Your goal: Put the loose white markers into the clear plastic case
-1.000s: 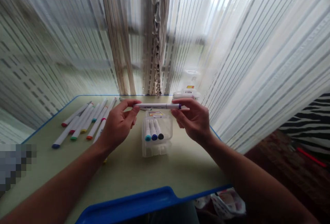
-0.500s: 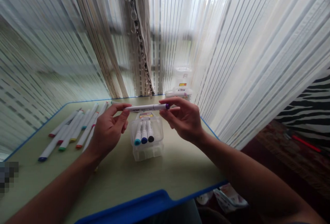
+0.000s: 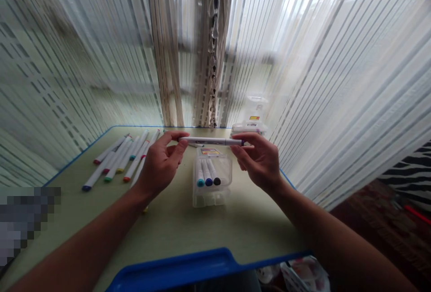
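Head view: the camera has swung back from its turn half a second ago, so the case and hands sit further right in view; most of the shift is the head's.
White marker (image 3: 210, 141): held crosswise in the air between both hands, nearly level. Its purple-capped end, tipped slightly up half a second ago, now dips a little.
Left hand (image 3: 161, 162): thumb and forefinger pinch the marker's plain end, as before.
Right hand (image 3: 261, 159): thumb and forefinger pinch the purple end; its colour shows less between the fingertips than half a second ago. I cannot tell whether the cap is being pressed, turned or simply steadied.
Clear case (image 3: 228, 166): lies open on the table (image 3: 256, 220), in front of the held marker as seen from here. A teal-capped, a blue-capped and a black-capped marker (image 3: 217, 181) lie side by side in it, the same three as a second ago.
Loose markers (image 3: 119, 157): spread on the table beyond the left forearm, with no visible rearrangement.
Second case (image 3: 249, 128): stands at the back, lid raised, near the curtain (image 3: 303, 81).
Meaning: handling of the held marker appears to be at the same stage; only its angle and grip have altered slightly.
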Motion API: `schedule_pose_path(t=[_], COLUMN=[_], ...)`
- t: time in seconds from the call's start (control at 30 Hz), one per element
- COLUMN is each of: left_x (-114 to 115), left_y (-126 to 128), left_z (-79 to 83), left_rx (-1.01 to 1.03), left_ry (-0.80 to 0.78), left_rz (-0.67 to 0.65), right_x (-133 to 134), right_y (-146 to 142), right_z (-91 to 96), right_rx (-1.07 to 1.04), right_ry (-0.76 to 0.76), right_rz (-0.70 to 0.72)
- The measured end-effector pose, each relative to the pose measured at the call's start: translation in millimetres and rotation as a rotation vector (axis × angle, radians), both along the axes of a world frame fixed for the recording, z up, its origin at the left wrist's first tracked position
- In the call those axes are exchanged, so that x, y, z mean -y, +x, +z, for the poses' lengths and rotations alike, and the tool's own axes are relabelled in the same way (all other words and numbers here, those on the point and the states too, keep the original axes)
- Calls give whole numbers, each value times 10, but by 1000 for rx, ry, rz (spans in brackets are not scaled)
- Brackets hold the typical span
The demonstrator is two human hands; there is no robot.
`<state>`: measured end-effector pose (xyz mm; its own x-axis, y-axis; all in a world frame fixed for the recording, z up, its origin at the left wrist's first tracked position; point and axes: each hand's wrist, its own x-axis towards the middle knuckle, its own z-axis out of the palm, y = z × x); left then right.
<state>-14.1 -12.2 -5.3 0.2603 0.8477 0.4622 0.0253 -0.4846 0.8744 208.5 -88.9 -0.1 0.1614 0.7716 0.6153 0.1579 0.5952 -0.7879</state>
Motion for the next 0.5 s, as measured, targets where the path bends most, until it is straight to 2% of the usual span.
schedule_pose_path(t=[0.13, 0.3, 0.4, 0.5], left_x=[49, 192, 241, 258], left_y=[-12, -19, -27, -33], left_z=[7, 71, 90, 97], left_rx=[-17, -84, -86, -87], left_ry=[83, 329, 441, 484], left_rz=[20, 133, 142, 134], right_x=[-29, -94, -106, -105], right_y=[42, 85, 84, 86], right_z=[-21, -33, -44, -55], right_rx=[20, 52, 85, 102], right_ry=[-17, -67, -87, -93], right_rz=[-30, -81, -82, -82])
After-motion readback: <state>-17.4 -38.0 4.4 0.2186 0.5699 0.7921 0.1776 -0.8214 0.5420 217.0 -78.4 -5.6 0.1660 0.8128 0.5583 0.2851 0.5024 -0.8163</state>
